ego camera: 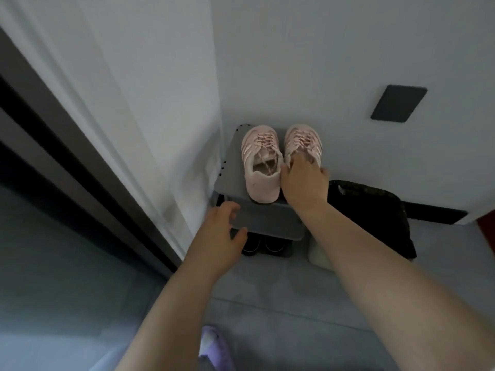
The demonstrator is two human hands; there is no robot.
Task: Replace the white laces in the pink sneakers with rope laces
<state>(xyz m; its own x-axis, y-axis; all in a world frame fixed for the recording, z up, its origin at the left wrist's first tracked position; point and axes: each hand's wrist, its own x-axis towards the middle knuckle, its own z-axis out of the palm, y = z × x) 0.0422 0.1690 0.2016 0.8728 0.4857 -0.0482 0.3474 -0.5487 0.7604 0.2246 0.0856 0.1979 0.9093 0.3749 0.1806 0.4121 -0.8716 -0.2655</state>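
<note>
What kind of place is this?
Likely a home entryway: a grey shoe rack in a wall corner, pink sneakers on its top shelf, dark shoes on a lower one.

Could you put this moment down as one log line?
right hand: grips right sneaker | left hand: open, by rack | left sneaker: on rack top
</note>
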